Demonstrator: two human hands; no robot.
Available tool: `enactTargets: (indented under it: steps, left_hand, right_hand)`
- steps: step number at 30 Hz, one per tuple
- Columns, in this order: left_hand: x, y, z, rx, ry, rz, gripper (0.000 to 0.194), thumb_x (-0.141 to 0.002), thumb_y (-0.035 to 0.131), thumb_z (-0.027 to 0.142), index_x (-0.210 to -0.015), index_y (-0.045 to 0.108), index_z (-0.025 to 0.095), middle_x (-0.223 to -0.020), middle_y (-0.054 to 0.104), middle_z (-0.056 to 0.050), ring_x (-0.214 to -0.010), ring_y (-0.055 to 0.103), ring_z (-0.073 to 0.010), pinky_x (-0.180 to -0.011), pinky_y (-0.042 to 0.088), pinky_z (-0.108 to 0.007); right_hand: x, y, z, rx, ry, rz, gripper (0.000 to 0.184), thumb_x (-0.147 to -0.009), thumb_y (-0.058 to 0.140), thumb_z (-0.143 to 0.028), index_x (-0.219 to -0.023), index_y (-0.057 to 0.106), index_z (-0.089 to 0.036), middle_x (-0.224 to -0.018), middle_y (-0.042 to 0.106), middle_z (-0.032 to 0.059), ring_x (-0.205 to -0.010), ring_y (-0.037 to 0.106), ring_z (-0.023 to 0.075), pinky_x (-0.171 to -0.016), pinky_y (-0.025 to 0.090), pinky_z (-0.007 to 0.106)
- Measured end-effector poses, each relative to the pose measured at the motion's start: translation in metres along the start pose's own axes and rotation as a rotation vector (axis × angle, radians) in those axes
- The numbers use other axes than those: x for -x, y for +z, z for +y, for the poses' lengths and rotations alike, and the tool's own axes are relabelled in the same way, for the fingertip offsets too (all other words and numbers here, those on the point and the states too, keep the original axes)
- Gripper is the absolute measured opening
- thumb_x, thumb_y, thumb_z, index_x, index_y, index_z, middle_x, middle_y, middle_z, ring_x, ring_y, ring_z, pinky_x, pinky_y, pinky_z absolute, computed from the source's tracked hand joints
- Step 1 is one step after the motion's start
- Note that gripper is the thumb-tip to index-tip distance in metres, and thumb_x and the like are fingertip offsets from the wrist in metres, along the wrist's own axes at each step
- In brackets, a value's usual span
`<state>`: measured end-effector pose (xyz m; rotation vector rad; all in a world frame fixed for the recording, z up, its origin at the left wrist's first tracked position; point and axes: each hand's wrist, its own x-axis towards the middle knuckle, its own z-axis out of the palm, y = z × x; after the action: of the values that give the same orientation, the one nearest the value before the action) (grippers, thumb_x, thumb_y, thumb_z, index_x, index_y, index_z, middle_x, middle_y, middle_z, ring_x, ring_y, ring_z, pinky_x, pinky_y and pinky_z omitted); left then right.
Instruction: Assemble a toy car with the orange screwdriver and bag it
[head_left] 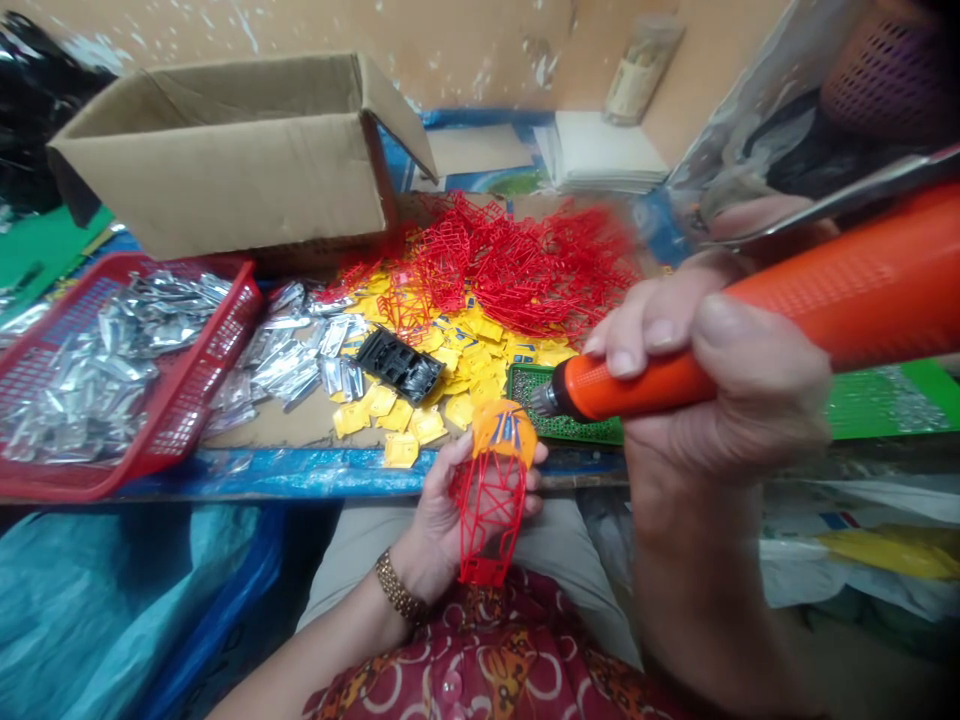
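My left hand [442,505] is closed round a toy part made of a red plastic lattice frame [491,515] with a yellow-orange hood piece [504,430] at its upper end. An orange electric screwdriver [817,285] is gripped in my right hand [720,360], its dark tip pointing left. The tip hangs near a green tray [577,425] of small metal pieces, above and right of the toy part and apart from it. A black plastic toy chassis [401,363] lies on the yellow pieces [480,350].
Red lattice frames [517,255] are heaped behind the yellow pieces. To the left stands a red basket [225,350] of silvery parts, with more silvery parts [292,355] beside it. A cardboard box [247,180], a paper stack [607,150] and a jar [641,75] are at the back.
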<state>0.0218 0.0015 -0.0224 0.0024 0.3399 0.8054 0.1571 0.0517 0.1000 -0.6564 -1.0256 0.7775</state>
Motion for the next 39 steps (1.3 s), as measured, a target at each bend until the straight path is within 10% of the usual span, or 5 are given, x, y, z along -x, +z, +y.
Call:
enactTargets:
  steps: [39]
  left_hand:
    - [0.0, -0.004, 0.003, -0.078, -0.018, 0.034, 0.056, -0.071, 0.076, 0.043, -0.112, 0.063, 0.008, -0.101, 0.067, -0.016, -0.076, 0.062, -0.0185, -0.064, 0.056, -0.027]
  right_hand:
    - [0.009, -0.006, 0.014, -0.004, 0.017, -0.064, 0.032, -0.073, 0.074, -0.026, -0.084, 0.043, -0.029, -0.053, 0.047, -0.0116, -0.038, 0.045, 0.0102, -0.042, 0.045, 0.028]
